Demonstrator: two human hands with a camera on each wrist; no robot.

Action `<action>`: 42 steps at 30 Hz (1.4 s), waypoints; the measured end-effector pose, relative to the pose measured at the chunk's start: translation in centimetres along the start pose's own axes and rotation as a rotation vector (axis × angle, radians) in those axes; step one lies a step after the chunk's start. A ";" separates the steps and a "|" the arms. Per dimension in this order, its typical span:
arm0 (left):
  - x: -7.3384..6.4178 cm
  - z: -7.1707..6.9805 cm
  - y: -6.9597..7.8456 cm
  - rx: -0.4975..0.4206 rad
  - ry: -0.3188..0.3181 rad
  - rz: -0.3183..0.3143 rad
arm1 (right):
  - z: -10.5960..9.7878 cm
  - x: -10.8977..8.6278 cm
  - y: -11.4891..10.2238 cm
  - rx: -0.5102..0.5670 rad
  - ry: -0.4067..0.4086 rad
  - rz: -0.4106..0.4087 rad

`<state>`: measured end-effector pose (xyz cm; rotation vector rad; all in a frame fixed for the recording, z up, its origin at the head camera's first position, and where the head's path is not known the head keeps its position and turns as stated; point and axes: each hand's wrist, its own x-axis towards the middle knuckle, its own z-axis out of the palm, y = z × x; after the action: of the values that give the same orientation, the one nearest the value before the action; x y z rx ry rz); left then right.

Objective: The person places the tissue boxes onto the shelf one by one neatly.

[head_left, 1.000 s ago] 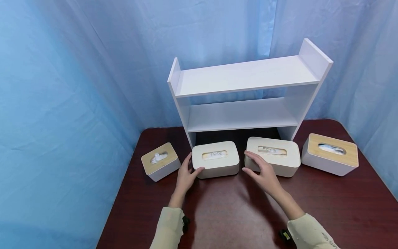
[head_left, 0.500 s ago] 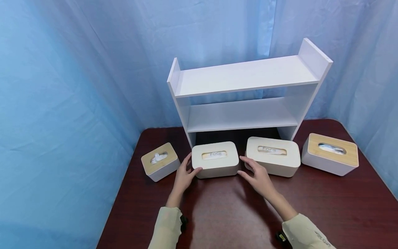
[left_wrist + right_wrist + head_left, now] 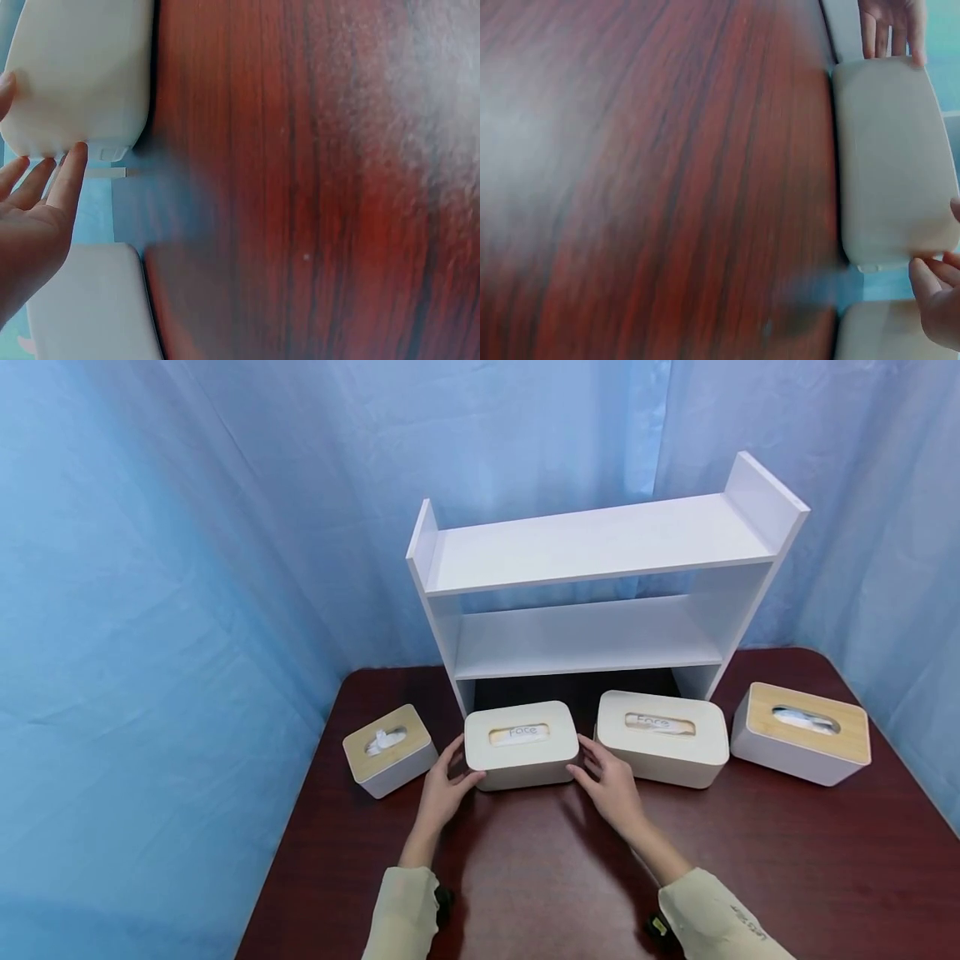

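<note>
A cream tissue box (image 3: pixel 522 763), with "Face" lettering showing through its lid slot, sits on the table before the shelf, between my two hands. At its left end my left hand (image 3: pixel 441 795) grips it, thumb on the front and fingers along the side. My right hand (image 3: pixel 617 792) holds the opposite end the same way. In the left wrist view, fingertips (image 3: pixel 77 154) meet the box's end wall. The right wrist view shows the box's front (image 3: pixel 892 165) with a hand at each end. Close beside my right hand stands a second cream tissue box (image 3: pixel 663 758).
A white two-tier shelf (image 3: pixel 592 639) rises behind the boxes. Tissue boxes with wooden lids stand at the far left (image 3: pixel 382 766) and far right (image 3: pixel 795 752). The dark red wooden table (image 3: pixel 525 877) extends toward me; blue curtains (image 3: pixel 300 527) hang around it.
My right hand has moved left, from in front of the second cream box to the right end of the middle one. My left hand has stayed at the left end.
</note>
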<state>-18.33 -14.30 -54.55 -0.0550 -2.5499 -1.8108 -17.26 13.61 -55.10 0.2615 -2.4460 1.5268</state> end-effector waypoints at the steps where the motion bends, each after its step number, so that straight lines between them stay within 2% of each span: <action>1: -0.1 0.1 0.0 -0.009 0.004 0.000 | 0.1 0.0 0.0 0.009 0.013 0.011; 4: -0.3 0.2 0.2 -0.023 0.014 0.001 | 0.4 0.1 -0.1 0.032 0.056 0.021; 11: -1.7 -0.3 3.7 -0.083 -0.002 0.029 | 0.7 -0.1 0.0 0.061 0.128 0.006; 12: -1.7 -0.3 3.8 -0.079 -0.002 0.029 | 0.7 -0.2 0.1 0.064 0.135 0.001; 19: -0.7 0.0 1.2 -0.060 0.032 0.044 | 0.3 -0.5 -0.3 0.072 0.176 -0.039; 25: -1.1 -0.1 2.6 -0.048 0.033 0.079 | -0.7 -0.7 -3.0 0.084 0.241 -0.104; 31: -1.6 -0.3 4.0 -0.030 0.055 0.075 | -2.2 -0.9 -6.0 0.103 0.233 -0.117; 37: -2.1 -0.6 5.4 -0.014 0.075 0.063 | -2.8 -0.7 -6.6 0.120 0.236 -0.161; 42: -2.5 -0.5 6.5 -0.007 0.104 0.051 | -3.0 -0.2 -5.8 0.185 0.235 -0.197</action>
<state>-15.61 -12.68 -48.33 -0.0249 -2.4485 -1.7563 -15.09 13.79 -48.92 0.3258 -2.0397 1.5977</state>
